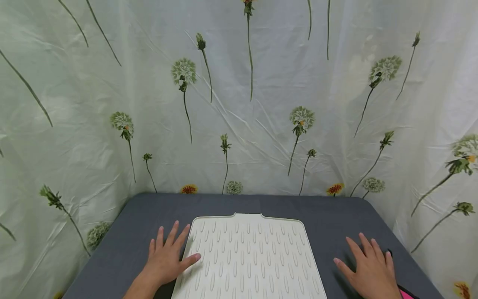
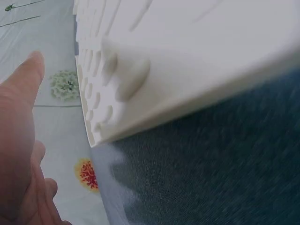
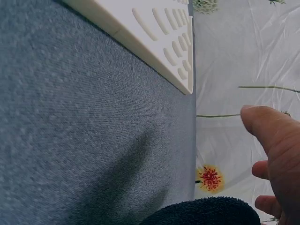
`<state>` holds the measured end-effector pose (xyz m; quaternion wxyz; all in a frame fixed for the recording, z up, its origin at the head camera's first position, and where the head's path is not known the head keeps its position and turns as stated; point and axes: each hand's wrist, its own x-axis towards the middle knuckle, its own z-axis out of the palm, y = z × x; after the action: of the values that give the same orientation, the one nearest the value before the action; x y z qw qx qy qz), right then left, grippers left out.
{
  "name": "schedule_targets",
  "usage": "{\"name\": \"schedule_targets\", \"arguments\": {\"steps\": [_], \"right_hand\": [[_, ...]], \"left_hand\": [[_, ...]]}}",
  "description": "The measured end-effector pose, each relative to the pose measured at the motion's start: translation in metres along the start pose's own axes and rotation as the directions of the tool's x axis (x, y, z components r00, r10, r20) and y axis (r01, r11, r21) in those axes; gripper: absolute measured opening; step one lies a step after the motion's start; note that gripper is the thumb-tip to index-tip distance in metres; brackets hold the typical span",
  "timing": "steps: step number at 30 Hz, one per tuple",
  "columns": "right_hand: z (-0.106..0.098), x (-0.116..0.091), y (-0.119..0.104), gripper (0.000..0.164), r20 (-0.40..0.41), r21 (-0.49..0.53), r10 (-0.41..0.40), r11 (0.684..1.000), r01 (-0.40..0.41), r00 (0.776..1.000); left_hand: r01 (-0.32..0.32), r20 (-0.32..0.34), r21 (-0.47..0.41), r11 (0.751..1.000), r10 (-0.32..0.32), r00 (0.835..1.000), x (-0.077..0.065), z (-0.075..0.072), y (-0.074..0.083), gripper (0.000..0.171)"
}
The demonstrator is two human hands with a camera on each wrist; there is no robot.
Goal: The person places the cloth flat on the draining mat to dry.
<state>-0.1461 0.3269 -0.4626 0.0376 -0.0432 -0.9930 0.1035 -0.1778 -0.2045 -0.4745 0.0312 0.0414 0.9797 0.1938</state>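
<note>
A white board with raised oval ridges (image 1: 246, 257) and a raised rim lies on the dark grey table, its far edge stepped outward at the middle. My left hand (image 1: 166, 257) is at its left side, fingers spread and thumb over the board's edge; it holds nothing. In the left wrist view that hand (image 2: 21, 140) appears apart from the board (image 2: 197, 56). Off to the board's right, my right hand (image 1: 371, 268) hovers over the table with fingers spread, holding nothing. The right wrist view shows its thumb and fingertips (image 3: 276, 154) away from the board (image 3: 154, 28).
The grey cloth-covered table (image 1: 157, 207) reaches back to a pale curtain (image 1: 261, 137) printed with dandelions. Beside my right wrist is a pink thing with a black edge (image 1: 407, 295), mostly cut off. A dark fuzzy thing (image 3: 201, 213) fills the bottom of the right wrist view.
</note>
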Motion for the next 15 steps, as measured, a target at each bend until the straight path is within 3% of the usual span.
{"name": "schedule_targets", "arguments": {"steps": [5,15], "right_hand": [[0.003,-0.005,0.000,0.092,-0.020,-0.020,0.011,1.000,-0.011,1.000],[0.008,-0.012,0.005,0.097,0.025,0.002,0.042,0.999,-0.042,0.999]], "left_hand": [[0.002,0.018,-0.008,1.000,-0.002,1.000,-0.005,0.002,0.002,0.100],[0.017,0.033,-0.004,1.000,-0.017,0.999,-0.015,0.008,0.002,0.101]]}}
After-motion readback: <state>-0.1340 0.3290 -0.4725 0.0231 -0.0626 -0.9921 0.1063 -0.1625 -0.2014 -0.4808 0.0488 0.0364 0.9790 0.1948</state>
